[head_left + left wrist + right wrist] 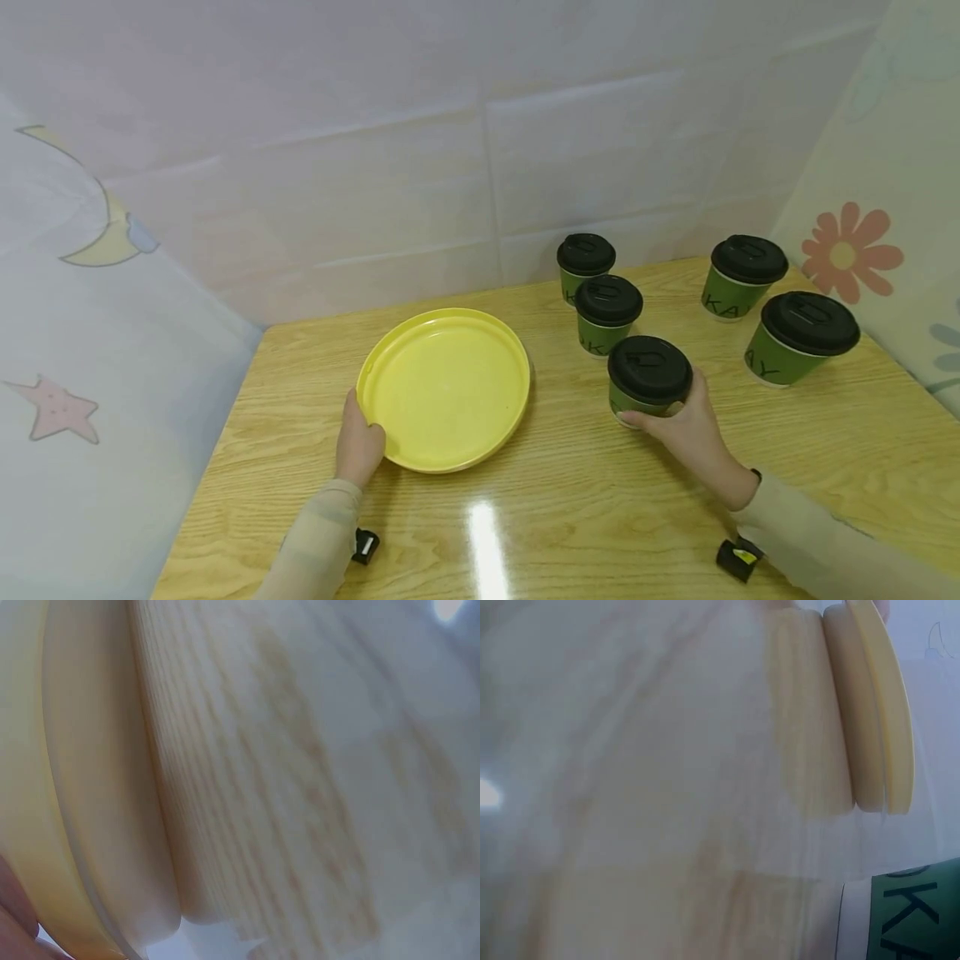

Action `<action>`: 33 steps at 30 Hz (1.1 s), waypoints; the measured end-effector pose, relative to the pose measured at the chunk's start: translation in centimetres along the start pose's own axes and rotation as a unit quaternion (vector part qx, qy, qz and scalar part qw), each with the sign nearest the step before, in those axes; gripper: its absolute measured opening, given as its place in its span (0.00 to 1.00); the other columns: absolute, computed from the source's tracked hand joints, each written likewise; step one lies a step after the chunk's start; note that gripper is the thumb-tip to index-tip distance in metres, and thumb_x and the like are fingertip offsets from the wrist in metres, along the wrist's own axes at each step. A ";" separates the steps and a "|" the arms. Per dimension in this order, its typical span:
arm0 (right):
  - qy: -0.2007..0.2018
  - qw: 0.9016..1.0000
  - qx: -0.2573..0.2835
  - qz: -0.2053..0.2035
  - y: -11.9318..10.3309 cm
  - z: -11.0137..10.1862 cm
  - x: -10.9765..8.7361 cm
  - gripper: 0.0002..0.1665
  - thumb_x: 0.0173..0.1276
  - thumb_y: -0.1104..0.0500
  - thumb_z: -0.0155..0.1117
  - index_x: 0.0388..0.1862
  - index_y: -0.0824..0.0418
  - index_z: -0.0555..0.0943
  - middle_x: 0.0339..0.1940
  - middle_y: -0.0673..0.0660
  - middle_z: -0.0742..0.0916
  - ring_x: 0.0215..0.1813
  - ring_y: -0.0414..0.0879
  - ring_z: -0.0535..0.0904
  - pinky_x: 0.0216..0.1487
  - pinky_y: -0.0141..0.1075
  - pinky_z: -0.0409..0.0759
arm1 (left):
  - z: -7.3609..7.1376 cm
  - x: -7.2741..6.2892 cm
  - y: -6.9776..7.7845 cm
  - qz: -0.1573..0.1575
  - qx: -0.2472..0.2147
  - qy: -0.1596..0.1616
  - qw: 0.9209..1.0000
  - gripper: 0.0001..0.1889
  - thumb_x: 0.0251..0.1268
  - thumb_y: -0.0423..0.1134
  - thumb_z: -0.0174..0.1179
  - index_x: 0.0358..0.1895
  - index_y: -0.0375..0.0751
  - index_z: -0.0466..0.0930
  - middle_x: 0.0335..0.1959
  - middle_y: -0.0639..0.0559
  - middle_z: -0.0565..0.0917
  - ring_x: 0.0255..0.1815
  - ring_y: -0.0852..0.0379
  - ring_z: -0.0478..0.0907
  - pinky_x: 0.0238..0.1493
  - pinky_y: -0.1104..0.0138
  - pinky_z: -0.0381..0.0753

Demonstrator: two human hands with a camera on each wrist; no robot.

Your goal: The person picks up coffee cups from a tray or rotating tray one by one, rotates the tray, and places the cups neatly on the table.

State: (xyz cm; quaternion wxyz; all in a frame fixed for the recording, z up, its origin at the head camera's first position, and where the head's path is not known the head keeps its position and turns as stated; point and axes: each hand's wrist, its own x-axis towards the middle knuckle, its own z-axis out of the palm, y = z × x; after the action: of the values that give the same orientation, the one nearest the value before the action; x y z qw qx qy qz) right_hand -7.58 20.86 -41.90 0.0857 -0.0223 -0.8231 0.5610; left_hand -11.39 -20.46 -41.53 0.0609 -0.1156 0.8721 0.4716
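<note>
A round yellow tray [442, 392] with a raised rim lies on the left part of the wooden table. My left hand [358, 446] grips its near-left rim, thumb over the edge. In the left wrist view the tray's side [82, 780] fills the left, with a bit of finger [15, 915] at the lower corner. Farther right, my right hand [693, 425] holds a green paper cup [626, 402] with a black lid, thumb in front and fingers around its far side. The right wrist view shows part of that cup's lettered wall [919, 915].
Two more lidded cups, a nearer one [600, 333] and a farther one [573, 287], stand behind the held cup. Another pair, one cup [731, 292] at the back and one [776, 354] nearer, is at the right. Printed cloth walls [337, 167] border the table [570, 500].
</note>
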 end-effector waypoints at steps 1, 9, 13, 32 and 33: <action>-0.009 1.000 0.002 -0.003 0.1 -0.2 0.0 0.64 0.53 0.66 0.77 0.75 0.70 0.41 0.69 0.75 0.57 0.68 0.70 0.56 0.63 0.66 0.57 | 0.0 0.0 0.0 0.000 -0.001 0.001 1.000 0.39 0.61 0.19 0.35 0.75 0.29 0.28 0.77 0.30 0.40 0.75 0.34 0.44 0.73 0.46 0.47; -0.130 0.991 0.044 -0.004 0.3 -2.8 1.0 0.72 0.59 0.67 0.72 0.76 0.61 0.22 0.77 0.74 0.44 0.74 0.73 0.42 0.74 0.41 0.52 | 0.1 0.1 0.0 -0.002 0.000 0.006 1.000 0.39 0.61 0.18 0.35 0.75 0.28 0.29 0.76 0.29 0.41 0.75 0.34 0.45 0.73 0.46 0.49; -0.167 0.985 0.038 -0.014 0.3 -3.4 1.8 0.71 0.60 0.68 0.70 0.76 0.61 0.22 0.76 0.76 0.47 0.72 0.74 0.46 0.52 0.13 0.60 | 0.0 0.0 0.0 -0.002 -0.001 0.007 1.000 0.39 0.61 0.19 0.35 0.75 0.28 0.29 0.76 0.30 0.40 0.75 0.34 0.45 0.73 0.46 0.48; -0.116 0.988 0.040 -0.098 1.2 -2.9 1.8 0.60 0.53 0.76 0.71 0.77 0.68 0.43 0.65 0.40 0.64 0.60 0.21 0.61 0.50 0.18 0.65 | -0.1 0.0 0.1 -0.003 0.004 0.002 1.000 0.39 0.61 0.19 0.35 0.75 0.27 0.28 0.76 0.29 0.39 0.76 0.34 0.41 0.73 0.46 0.46; -0.108 0.989 0.033 -0.097 1.1 -2.8 1.8 0.60 0.53 0.76 0.72 0.76 0.68 0.44 0.65 0.44 0.65 0.60 0.21 0.61 0.50 0.18 0.65 | -0.1 0.0 0.1 -0.002 0.003 0.002 1.000 0.39 0.61 0.19 0.35 0.75 0.27 0.28 0.76 0.29 0.39 0.76 0.34 0.41 0.73 0.46 0.46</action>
State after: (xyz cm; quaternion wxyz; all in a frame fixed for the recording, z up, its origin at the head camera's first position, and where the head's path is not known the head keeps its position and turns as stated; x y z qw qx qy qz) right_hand -8.93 24.08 -41.73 0.0511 0.1208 -0.8066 0.5763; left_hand -11.42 -20.50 -41.45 0.0609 -0.1181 0.8735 0.4684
